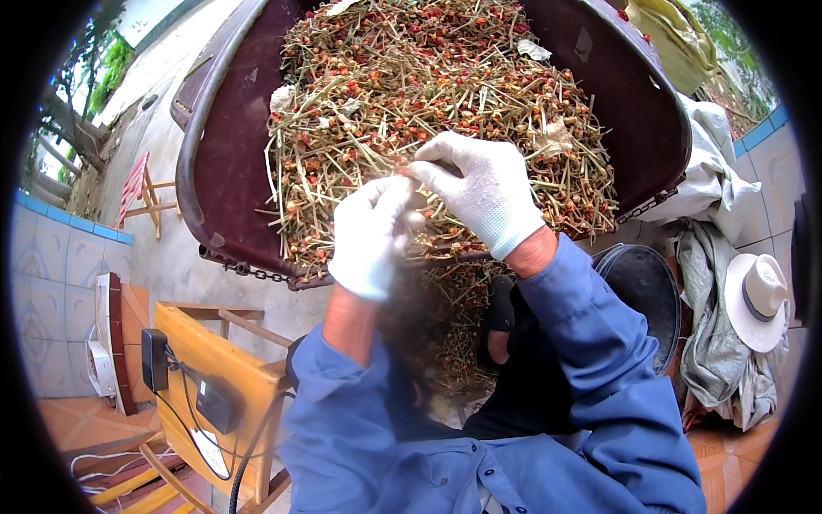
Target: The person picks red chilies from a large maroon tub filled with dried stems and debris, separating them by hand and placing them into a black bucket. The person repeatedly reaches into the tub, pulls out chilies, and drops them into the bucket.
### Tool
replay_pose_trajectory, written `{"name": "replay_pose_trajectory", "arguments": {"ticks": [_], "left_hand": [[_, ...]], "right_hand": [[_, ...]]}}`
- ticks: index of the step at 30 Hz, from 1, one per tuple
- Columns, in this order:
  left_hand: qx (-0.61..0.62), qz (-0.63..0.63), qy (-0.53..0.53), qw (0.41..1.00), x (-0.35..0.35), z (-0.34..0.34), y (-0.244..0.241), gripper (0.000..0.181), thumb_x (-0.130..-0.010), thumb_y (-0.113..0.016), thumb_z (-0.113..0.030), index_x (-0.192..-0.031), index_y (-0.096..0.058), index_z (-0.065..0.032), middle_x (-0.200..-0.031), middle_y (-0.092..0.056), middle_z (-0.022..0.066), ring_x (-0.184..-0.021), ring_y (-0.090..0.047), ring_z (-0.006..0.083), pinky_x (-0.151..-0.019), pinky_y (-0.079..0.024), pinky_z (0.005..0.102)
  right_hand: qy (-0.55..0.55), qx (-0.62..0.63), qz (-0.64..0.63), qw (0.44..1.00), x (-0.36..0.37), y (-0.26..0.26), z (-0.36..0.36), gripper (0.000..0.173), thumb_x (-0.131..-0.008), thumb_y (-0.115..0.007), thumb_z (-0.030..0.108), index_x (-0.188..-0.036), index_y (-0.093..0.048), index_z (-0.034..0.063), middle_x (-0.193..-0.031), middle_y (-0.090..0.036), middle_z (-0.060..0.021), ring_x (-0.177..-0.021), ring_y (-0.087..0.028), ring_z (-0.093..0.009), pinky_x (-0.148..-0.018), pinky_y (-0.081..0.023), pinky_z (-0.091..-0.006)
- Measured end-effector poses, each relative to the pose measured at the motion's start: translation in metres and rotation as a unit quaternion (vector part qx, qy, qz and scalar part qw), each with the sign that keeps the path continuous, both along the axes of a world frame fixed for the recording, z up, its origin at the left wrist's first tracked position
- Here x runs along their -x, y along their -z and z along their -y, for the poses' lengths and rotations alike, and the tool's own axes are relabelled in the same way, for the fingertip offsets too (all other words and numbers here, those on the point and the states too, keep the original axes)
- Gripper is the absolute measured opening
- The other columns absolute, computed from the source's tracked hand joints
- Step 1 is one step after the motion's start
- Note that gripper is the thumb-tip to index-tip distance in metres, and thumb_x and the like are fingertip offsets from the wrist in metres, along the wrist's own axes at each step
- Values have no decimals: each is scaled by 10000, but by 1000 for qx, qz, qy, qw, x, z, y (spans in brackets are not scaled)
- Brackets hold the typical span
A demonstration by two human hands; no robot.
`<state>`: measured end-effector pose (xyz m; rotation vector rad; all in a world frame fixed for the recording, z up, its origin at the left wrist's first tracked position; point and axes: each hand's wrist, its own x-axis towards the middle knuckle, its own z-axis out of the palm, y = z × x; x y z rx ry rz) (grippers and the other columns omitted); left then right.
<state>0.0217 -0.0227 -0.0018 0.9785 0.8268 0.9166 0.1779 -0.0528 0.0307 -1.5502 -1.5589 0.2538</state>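
Observation:
Both my hands wear white knit gloves and are raised over a heap of dried plant stalks (359, 128) with red and orange bits. The heap lies in a dark maroon metal cart bed (231, 160). My left hand (366, 234) has its fingers curled in, partly blurred, and what it holds cannot be made out. Close by on the right, my right hand (481, 186) brings thumb and forefinger together. A small red plant piece (403, 171) shows at those fingertips, where the two hands nearly meet.
A wooden stool (218, 360) carrying black power adapters and cables stands at left. On the right are a black bucket (642, 295), grey-green sacking (706, 327) and a white hat (758, 302). Chains (257, 275) run along the cart's near edge. More stalks (469, 340) cover the ground below.

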Motion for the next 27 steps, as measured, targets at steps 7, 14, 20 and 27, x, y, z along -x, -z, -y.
{"name": "replay_pose_trajectory", "arguments": {"ticks": [7, 14, 20, 27], "left_hand": [[5, -2, -23, 1000, 1, -1, -2, 158, -959, -587, -124, -985, -648, 20, -777, -638, 46, -525, -493, 41, -399, -319, 162], [15, 26, -30, 999, 0, 0, 2, 149, -960, -586, -128, -966, -639, 12, -765, -627, 39, -511, -476, 34, -390, -312, 159], [52, 53, -25, 997, -3, 0, -2, 140, -962, -587, -131, -944, -626, 2, -749, -619, 27, -493, -470, 30, -380, -310, 159], [65, 69, -20, 995, -2, -1, 0, 146, -966, -574, -133, -947, -626, 2, -758, -623, 31, -506, -482, 34, -378, -315, 156]], "right_hand": [[-28, -4, 0, 1000, 2, 2, 1, 140, -833, -724, 253, -834, -713, 113, -717, -690, -93, -668, -695, -267, -616, -539, -363], [-13, 44, -20, 999, 3, 0, -1, 171, -838, -711, 272, -847, -734, 104, -742, -706, -96, -690, -702, -264, -651, -546, -371], [-6, 86, -75, 993, 0, 2, -2, 245, -853, -701, 300, -867, -732, 57, -756, -717, -113, -693, -710, -236, -667, -550, -341], [-22, 174, -236, 956, 2, 2, -3, 279, -869, -672, 310, -886, -724, 36, -749, -723, -94, -689, -707, -186, -671, -547, -312]]}}
